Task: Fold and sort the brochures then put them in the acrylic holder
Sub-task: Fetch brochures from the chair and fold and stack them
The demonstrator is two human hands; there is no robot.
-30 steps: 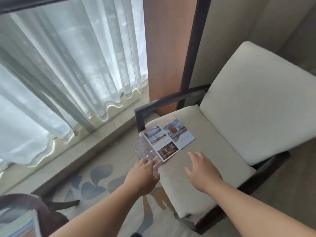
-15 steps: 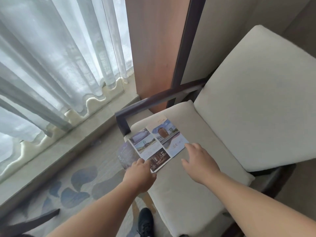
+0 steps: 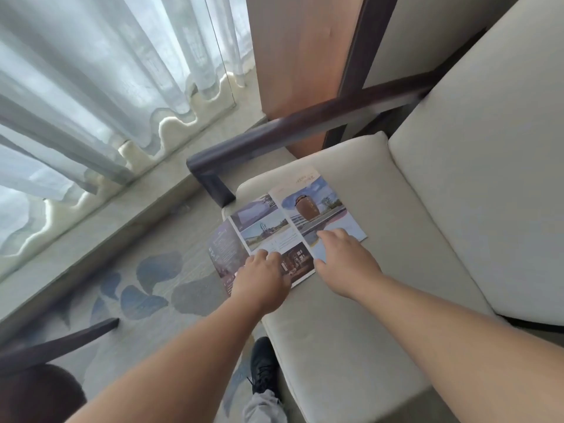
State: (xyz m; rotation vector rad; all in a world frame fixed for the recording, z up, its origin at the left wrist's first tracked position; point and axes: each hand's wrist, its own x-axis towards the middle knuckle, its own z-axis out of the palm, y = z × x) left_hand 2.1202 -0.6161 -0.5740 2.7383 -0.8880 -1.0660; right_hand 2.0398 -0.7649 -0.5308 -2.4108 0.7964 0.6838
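1. Head view: pressing the left hand [image 3: 262, 277], palm down and fingers relaxed, onto the middle panel of the unfolded brochure [image 3: 265, 230].
2. Laying the right hand [image 3: 345, 261], fingers spread flat, on the right panel.
3. Lying open on the chair's seat cushion [image 3: 396, 254], dark left panel overhanging the edge above the carpet [image 3: 152, 270].

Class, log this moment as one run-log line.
left hand: touching unfolded glossy photo-printed paper brochure | right hand: flat on its right side | support: beige fabric chair cushion | fold: not started
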